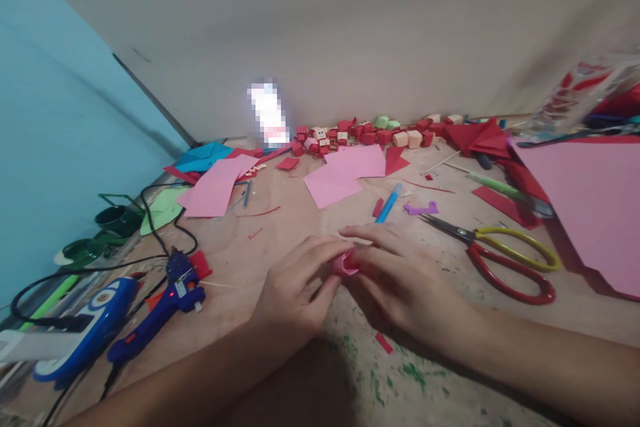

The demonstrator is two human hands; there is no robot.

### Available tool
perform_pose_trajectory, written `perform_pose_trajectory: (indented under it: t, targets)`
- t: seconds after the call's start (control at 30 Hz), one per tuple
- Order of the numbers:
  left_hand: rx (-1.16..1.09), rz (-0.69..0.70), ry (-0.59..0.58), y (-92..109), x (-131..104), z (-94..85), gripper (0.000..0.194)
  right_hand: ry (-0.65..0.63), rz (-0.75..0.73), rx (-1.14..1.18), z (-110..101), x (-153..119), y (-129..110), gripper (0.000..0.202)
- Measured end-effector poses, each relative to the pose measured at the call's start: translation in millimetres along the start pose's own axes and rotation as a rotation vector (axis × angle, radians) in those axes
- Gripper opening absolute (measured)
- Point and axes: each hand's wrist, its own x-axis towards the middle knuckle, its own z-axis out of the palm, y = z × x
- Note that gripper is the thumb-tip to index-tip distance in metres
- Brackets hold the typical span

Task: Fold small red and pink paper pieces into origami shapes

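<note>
Between my two hands, low over the middle of the table, is a small folded piece of pink paper (344, 263), its top edge curled open. My left hand (300, 283) pinches it from the left between thumb and index finger. From the right, the fingers of my right hand (400, 270) close on its other side, partly hiding it. A blue pen (389, 203) lies just beyond my right hand. Scissors (493, 250) with one yellow and one red handle rest to the right, blades parted a little. A purple paper scrap (421, 209) sits near their tips.
A blue glue gun (173, 307) with its cord lies at left, beside a blue-and-white power strip (93, 330). Pink sheets (345, 177) and a larger pink sheet (590, 207) cover parts of the table. Small folded paper boxes (370, 137) line the wall near a lit phone (269, 113).
</note>
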Motion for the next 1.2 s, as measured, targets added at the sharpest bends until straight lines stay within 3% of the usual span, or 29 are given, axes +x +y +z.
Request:
perform_pose_trajectory:
  t: [0.37,0.7,1.0,1.2]
  targets:
    - [0.004,0.017,-0.014,1.6,0.3,1.0,0.033,0.019,-0.025,0.029,-0.7,-0.1,0.2,0.015]
    - [-0.022,-0.008,-0.043,-1.1,-3.1,0.9,0.039,-0.077,-0.036,0.084,-5.0,4.2,-2.5,0.017]
    - [-0.051,-0.135,-0.023,-0.2,1.7,-1.9,0.036,0.056,0.017,0.078,-4.3,5.7,-2.9,0.009]
    - [-0.071,-0.207,-0.027,1.1,0.4,-1.0,0.032,0.048,0.054,0.096,-6.4,4.1,-4.7,0.011]
